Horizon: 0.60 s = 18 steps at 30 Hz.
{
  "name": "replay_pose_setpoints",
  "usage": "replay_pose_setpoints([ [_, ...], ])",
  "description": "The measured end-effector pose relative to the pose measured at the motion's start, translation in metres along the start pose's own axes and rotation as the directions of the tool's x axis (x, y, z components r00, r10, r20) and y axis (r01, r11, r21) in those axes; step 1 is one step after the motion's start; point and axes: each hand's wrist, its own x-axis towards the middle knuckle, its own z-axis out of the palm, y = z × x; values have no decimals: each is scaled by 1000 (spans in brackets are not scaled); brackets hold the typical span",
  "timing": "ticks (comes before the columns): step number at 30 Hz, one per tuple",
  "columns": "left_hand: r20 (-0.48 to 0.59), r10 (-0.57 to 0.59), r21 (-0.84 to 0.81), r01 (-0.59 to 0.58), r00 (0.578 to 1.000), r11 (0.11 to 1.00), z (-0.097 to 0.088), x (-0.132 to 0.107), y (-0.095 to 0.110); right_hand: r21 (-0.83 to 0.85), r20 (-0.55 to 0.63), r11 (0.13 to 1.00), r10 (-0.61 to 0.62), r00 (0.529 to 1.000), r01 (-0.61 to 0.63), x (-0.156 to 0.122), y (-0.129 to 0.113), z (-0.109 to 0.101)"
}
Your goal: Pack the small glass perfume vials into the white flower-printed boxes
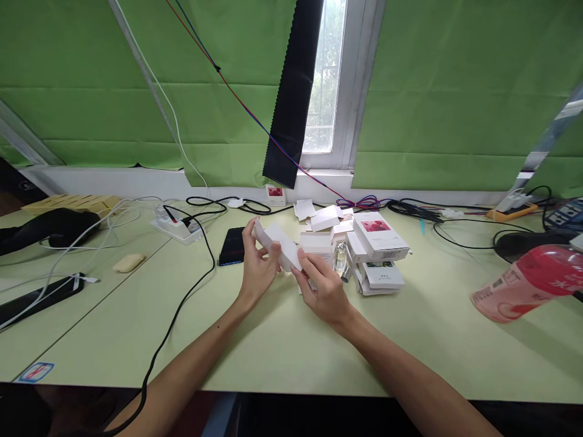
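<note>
Both my hands hold one small white carton (281, 244) above the pale green table (273, 346). My left hand (257, 267) grips its left end, fingers curled round it. My right hand (321, 288) pinches its lower right end. Just behind my right hand lies a heap of white boxes (380, 255), the top one bearing a pink picture (376, 226). A small clear glass bottle (339, 256) stands between the heap and my right hand. More white cartons and folded inserts (324, 217) lie further back.
A dark phone (232, 246) lies left of my hands. A black cable (182, 303) crosses the table to a power strip (177, 227). A pink bottle (528, 282) lies at the right. Another phone (36, 297), a beige pad (128, 262) and cables sit left.
</note>
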Motion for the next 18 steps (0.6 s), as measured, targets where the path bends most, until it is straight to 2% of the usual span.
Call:
replay_pose_setpoints([
  [18,5,-9,-17,9,1000,1000,0,1,-2,8,-30,1000,-10,999,10,1,-1,1],
])
